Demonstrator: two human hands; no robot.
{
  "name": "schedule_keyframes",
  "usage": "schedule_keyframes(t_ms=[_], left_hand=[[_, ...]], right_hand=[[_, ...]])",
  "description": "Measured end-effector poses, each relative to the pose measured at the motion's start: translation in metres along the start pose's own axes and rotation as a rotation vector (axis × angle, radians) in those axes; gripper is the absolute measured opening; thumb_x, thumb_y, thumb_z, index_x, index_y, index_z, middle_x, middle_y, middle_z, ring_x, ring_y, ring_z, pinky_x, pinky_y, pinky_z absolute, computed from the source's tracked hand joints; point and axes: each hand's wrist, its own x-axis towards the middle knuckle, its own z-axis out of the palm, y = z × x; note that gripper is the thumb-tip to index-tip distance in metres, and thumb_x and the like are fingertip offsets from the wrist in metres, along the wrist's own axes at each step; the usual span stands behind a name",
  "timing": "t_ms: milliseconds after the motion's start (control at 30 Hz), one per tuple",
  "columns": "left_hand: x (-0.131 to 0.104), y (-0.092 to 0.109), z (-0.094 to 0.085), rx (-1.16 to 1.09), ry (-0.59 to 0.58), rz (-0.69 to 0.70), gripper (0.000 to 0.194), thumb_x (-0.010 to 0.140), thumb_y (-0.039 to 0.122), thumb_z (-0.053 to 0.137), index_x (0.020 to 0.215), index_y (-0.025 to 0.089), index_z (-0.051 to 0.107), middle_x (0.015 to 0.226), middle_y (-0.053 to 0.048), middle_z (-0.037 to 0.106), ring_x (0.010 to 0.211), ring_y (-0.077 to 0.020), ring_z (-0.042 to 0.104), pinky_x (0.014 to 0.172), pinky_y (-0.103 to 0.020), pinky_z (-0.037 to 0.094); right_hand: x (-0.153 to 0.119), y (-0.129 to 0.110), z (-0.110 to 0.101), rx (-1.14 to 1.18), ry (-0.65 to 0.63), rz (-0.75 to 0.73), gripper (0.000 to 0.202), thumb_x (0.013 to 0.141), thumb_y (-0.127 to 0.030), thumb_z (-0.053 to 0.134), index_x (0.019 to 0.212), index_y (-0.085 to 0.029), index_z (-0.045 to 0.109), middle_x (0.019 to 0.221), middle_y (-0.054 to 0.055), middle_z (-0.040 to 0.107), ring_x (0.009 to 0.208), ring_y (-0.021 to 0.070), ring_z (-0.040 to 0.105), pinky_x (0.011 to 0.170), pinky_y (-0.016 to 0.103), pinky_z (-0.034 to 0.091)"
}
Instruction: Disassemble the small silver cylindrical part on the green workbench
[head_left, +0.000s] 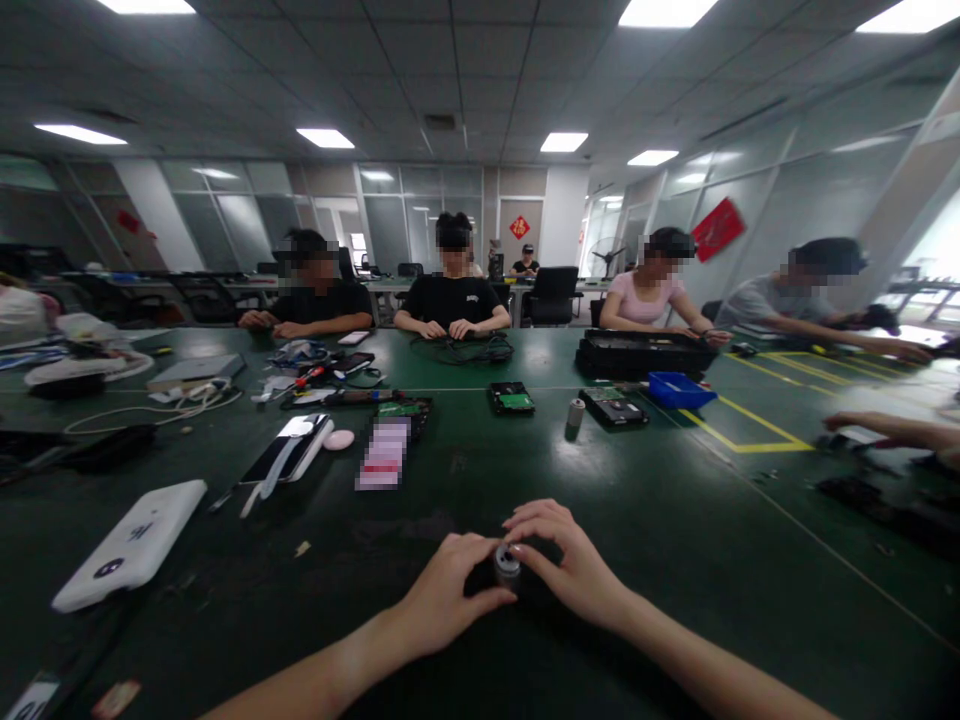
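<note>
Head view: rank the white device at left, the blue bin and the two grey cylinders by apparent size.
1. White device
2. Blue bin
3. Near grey cylinder, far grey cylinder: unsure; nearness to the camera clouds the comparison.

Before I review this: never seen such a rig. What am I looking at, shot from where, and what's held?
No machine here: a person works bare-handed. The one picture comes from a head-worn camera looking forward and down. The left hand curls around a small metal cylinder, and the right hand has fingertips at its top; exact contact is hard to make out. On the green table beyond stand a second cylinder and a blue tray. To the left lies a white device. Other people sit across the table.
</note>
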Motion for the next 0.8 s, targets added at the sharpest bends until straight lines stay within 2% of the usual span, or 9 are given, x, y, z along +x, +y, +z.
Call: schedule_keyframes(t_ms=[300,500,633,700,800], left_hand=[[0.000,0.004,-0.002,-0.007,-0.005,0.001,0.036,0.079,0.035,0.072,0.112,0.024,0.063,0.110,-0.003,0.067,0.100,-0.0229,0.058,0.089,-0.034,0.041],[-0.001,0.001,0.000,-0.019,0.017,0.014,0.038,0.079,0.033,0.072,0.115,0.026,0.062,0.117,-0.003,0.065,0.105,-0.0228,0.057,0.093,-0.035,0.040],[-0.001,0.000,0.000,-0.018,0.005,0.002,0.044,0.079,0.034,0.072,0.120,0.026,0.060,0.118,-0.004,0.065,0.105,-0.0237,0.057,0.093,-0.036,0.040],[-0.001,0.000,0.000,-0.019,0.006,-0.006,0.048,0.078,0.033,0.073,0.123,0.027,0.058,0.119,-0.005,0.064,0.106,-0.0238,0.057,0.093,-0.036,0.040],[0.000,0.002,-0.002,-0.013,-0.008,0.007,0.046,0.078,0.032,0.073,0.121,0.027,0.059,0.116,-0.003,0.066,0.104,-0.0230,0.058,0.092,-0.035,0.040]], right_hand=[[0.000,-0.004,0.002,0.011,-0.039,-0.005,0.011,0.088,-0.030,0.060,0.095,-0.026,0.067,0.098,0.004,0.069,0.102,0.0224,0.059,0.096,0.043,0.041],[-0.006,-0.009,-0.002,0.092,-0.108,-0.023,0.036,0.089,-0.029,0.057,0.126,-0.028,0.054,0.124,0.006,0.061,0.118,0.0223,0.052,0.103,0.042,0.039],[-0.010,-0.010,-0.003,0.119,-0.135,-0.039,0.035,0.090,-0.027,0.055,0.125,-0.028,0.056,0.129,0.005,0.058,0.121,0.0221,0.051,0.105,0.042,0.038],[-0.011,-0.007,-0.001,0.112,-0.094,-0.037,0.030,0.089,-0.027,0.058,0.119,-0.027,0.059,0.123,0.006,0.061,0.117,0.0226,0.054,0.102,0.041,0.041],[-0.009,-0.002,-0.001,0.113,0.047,0.022,0.024,0.087,-0.027,0.059,0.111,-0.023,0.060,0.095,0.006,0.068,0.099,0.0218,0.062,0.093,0.040,0.046]])
